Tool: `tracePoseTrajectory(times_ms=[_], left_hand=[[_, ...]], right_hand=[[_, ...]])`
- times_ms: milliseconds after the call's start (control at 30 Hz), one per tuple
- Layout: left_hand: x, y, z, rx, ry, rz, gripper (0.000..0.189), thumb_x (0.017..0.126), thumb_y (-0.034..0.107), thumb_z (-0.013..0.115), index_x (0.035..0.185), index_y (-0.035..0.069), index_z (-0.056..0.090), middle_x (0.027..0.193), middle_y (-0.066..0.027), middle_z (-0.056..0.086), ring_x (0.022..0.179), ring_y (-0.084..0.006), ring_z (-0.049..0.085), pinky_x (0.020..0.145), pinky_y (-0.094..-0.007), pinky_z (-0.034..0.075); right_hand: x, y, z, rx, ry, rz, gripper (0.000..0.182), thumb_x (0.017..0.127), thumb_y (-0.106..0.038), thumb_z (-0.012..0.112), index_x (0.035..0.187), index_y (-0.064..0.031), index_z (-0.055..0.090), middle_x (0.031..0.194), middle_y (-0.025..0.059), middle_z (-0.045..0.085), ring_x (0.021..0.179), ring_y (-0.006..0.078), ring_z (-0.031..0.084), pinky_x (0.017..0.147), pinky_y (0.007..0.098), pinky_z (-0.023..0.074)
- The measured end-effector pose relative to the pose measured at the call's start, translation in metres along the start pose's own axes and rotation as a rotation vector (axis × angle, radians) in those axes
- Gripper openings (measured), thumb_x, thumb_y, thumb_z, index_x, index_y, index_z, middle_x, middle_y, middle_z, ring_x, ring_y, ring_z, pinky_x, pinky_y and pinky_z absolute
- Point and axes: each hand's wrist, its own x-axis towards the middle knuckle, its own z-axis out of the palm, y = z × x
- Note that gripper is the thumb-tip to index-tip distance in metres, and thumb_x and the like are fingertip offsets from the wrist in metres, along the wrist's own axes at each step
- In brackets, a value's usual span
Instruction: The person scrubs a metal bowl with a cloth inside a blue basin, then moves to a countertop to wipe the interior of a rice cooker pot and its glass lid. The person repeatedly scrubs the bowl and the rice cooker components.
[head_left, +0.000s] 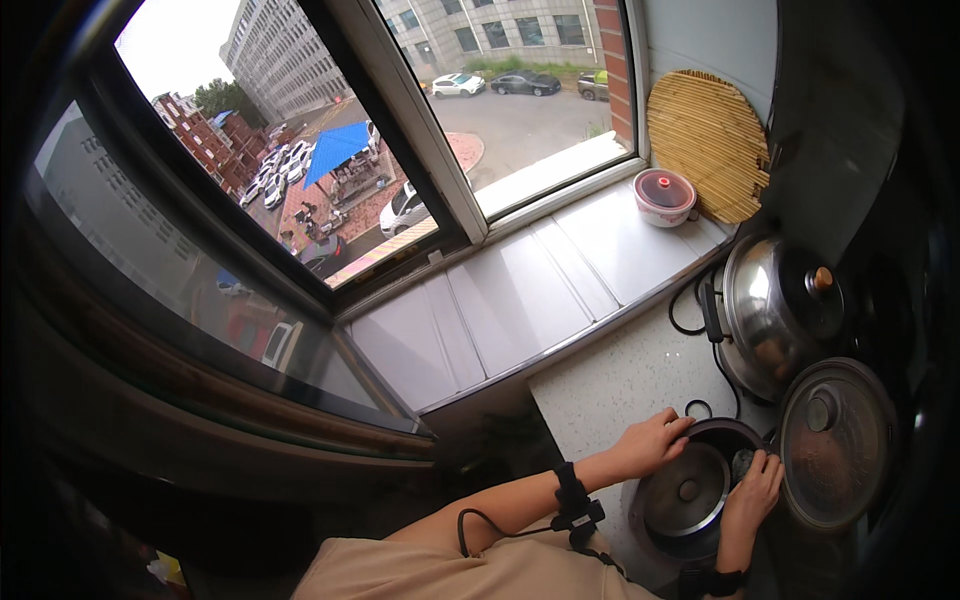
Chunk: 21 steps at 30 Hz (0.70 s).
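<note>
An electric cooker (660, 541) sits on the speckled countertop at the lower right, its lid (832, 457) tipped back to the right. Inside its dark wall lies a round metal plate (675, 514) with a small knob-like disc at the centre. My left hand (654, 444) grips the far left part of the rim with bent fingers. On the right side of the opening, my right hand (754, 487) holds a dark grey scrubbing pad or cloth (741, 465) against the inner wall. The fingers partly cover the pad.
Behind the cooker stands a large steel pot (757, 315) with a glass lid, and a black cord (726, 375) runs beside it. A lidded bowl (664, 199) and a round slatted mat (705, 142) occupy the windowsill's right end. An open window sash (225, 315) projects at left.
</note>
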Motion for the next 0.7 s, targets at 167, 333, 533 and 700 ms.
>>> tracePoseTrajectory(times_ms=[167, 333, 533, 700], left_hand=[[-0.01, 0.004, 0.0, -0.018, 0.027, -0.068, 0.043, 0.091, 0.026, 0.054, 0.132, 0.014, 0.048, 0.113, -0.0137, 0.052, 0.089, -0.0362, 0.061, 0.076, -0.0431, 0.052], [-0.019, 0.005, -0.002, -0.003, 0.07, -0.103, 0.044, 0.091, 0.025, 0.055, 0.132, 0.013, 0.047, 0.115, -0.0141, 0.052, 0.087, -0.0371, 0.061, 0.074, -0.0441, 0.052], [-0.02, 0.004, 0.003, 0.024, 0.128, -0.105, 0.042, 0.091, 0.025, 0.054, 0.131, 0.012, 0.047, 0.115, -0.0136, 0.052, 0.086, -0.0381, 0.061, 0.074, -0.045, 0.052], [-0.023, 0.011, 0.005, 0.032, 0.162, -0.131, 0.041, 0.092, 0.025, 0.053, 0.13, 0.013, 0.047, 0.114, -0.0134, 0.053, 0.086, -0.0382, 0.061, 0.073, -0.0454, 0.052]], right_hand=[[0.02, -0.015, -0.005, 0.033, 0.007, -0.093, 0.038, 0.067, 0.013, 0.059, 0.102, 0.0021, 0.051, 0.108, 0.0189, 0.05, 0.105, 0.0367, 0.05, 0.087, 0.0433, 0.0457], [0.033, -0.021, -0.003, 0.104, 0.012, -0.206, 0.039, 0.065, 0.014, 0.06, 0.102, 0.003, 0.052, 0.109, 0.019, 0.051, 0.106, 0.0366, 0.05, 0.09, 0.0429, 0.0453], [0.052, -0.046, 0.002, 0.274, 0.067, -0.401, 0.03, 0.065, 0.012, 0.058, 0.092, 0.0013, 0.052, 0.101, 0.0174, 0.053, 0.102, 0.0362, 0.051, 0.089, 0.0435, 0.0445], [0.052, -0.055, -0.001, 0.377, 0.002, -0.442, 0.026, 0.068, 0.009, 0.057, 0.093, 0.0, 0.053, 0.101, 0.0159, 0.053, 0.104, 0.0355, 0.051, 0.089, 0.042, 0.0448]])
